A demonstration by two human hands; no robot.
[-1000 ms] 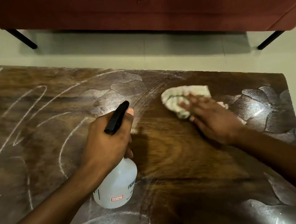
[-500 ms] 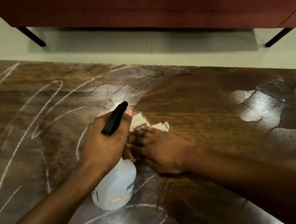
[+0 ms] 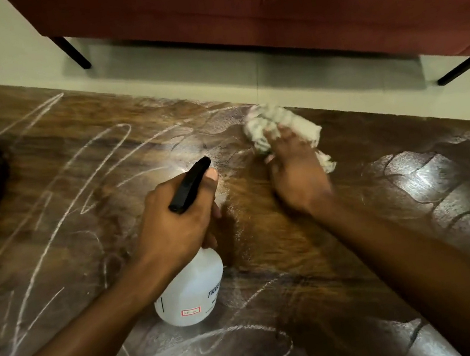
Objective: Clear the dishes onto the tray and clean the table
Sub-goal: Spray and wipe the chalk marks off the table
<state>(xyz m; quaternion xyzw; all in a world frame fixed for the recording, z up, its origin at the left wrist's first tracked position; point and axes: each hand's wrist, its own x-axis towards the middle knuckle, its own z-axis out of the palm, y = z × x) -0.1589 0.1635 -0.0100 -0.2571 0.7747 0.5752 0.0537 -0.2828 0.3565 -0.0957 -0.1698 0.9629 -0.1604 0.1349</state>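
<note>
Soft white cloth (image 3: 281, 127) at 1 o'clock, bunched under the right hand (image 3: 298, 180), fingers pressed together; likely limp, best gripped mid-wad

Warm, dim indoor light from above. Bright glare patches on glossy tabletop (image 3: 302, 259), centre and right. Soft shadow beside spray bottle (image 3: 191, 295). Right hand (image 3: 298, 180) and cloth (image 3: 278, 128) motion-blurred. Wide-angle bending at edges.
</note>
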